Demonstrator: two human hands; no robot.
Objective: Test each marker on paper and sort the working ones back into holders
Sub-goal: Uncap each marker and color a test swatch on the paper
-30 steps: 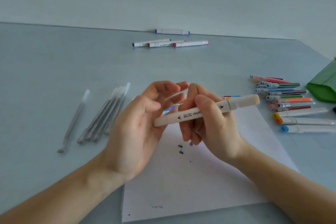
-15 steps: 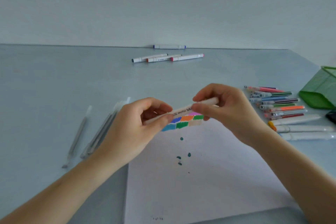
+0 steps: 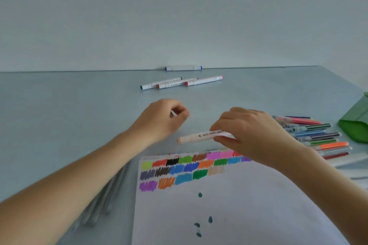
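My right hand grips a beige twin-tip marker by its right half and holds it level just above the table, beyond the top edge of the white paper. The marker's left end points toward my left hand. That hand is curled, apart from the marker, with a small pale piece showing between its fingers. Rows of coloured test swatches fill the top of the paper, and a few teal dots lie lower down.
Several thin coloured markers lie in a row at the right, beside a green holder. Three white markers lie further back, and another rests against the wall. Clear pens lie left of the paper, partly under my left forearm.
Both hands held the marker together half a second ago. Now they are apart: my left hand has pulled away up and to the left with a small piece. The view has tilted up.
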